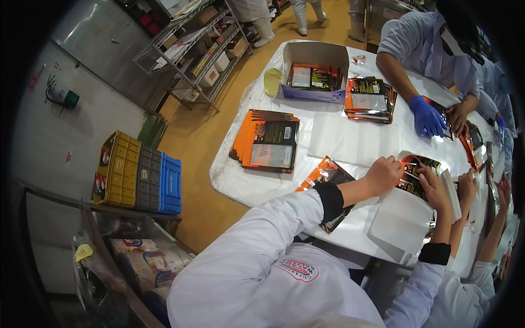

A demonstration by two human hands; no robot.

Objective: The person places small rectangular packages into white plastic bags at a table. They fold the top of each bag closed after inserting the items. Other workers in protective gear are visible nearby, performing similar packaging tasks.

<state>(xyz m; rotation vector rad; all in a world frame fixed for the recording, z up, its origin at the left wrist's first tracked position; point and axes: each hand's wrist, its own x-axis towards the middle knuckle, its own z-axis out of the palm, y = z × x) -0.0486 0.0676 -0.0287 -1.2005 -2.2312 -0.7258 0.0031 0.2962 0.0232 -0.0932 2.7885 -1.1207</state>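
Note:
Over the white-covered table (pixel 258 192), my left hand (pixel 385 175) has its fingertips pinched at the top left edge of a black and red printed pouch (pixel 412 184). My right hand (pixel 432 186) grips the same pouch from its right side, thumb and fingers on the front. White paper sheets (pixel 400 225) lie below the pouch. Beneath my left forearm rests an orange and black pouch (pixel 324 174), partly covered by the sleeve. A thick white stack (pixel 451 194) stands just right of my right hand; what supports it is unclear.
Fanned pouches (pixel 272 141) lie left, another pile (pixel 369 100) farther back beside an open carton (pixel 316 96) of pouches. Across the table a co-worker's blue-gloved hand (pixel 426 117) works on pouches. Another person's hand (pixel 467 186) is close at right. Plastic crates (pixel 139 176) stand left.

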